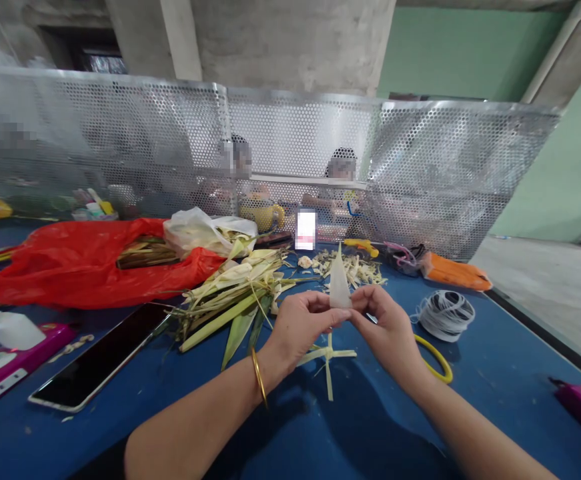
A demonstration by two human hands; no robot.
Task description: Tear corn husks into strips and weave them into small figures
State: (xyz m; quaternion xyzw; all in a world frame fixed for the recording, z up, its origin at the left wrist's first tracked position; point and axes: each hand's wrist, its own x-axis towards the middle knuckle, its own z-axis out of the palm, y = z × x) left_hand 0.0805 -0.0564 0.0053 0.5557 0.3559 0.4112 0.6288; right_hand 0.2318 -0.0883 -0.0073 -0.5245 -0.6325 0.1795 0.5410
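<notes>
Both my hands meet over the blue table, pinching the base of a pale, pointed piece of corn husk (339, 283) that stands upright. My left hand (303, 327), with a gold bangle on its wrist, grips the left side, thumb pressed across the bottom. On the right side, the fingers and thumb of my right hand (381, 323) are closed at the lower edge. Below them lies a cross of narrow woven husk strips (329, 357), partly covered by my left hand. To the left is a heap of husks and leaves (240, 293); small shreds (360, 269) lie behind my hands.
Left: red plastic bag (70, 267), white bag (205, 230), phone (103, 357), purple power strip (20, 367). Right: string roll (445, 315), yellow ring (437, 360), orange pouch (455, 272). A lit screen (305, 230) stands before a perforated metal partition (290, 127); people sit beyond.
</notes>
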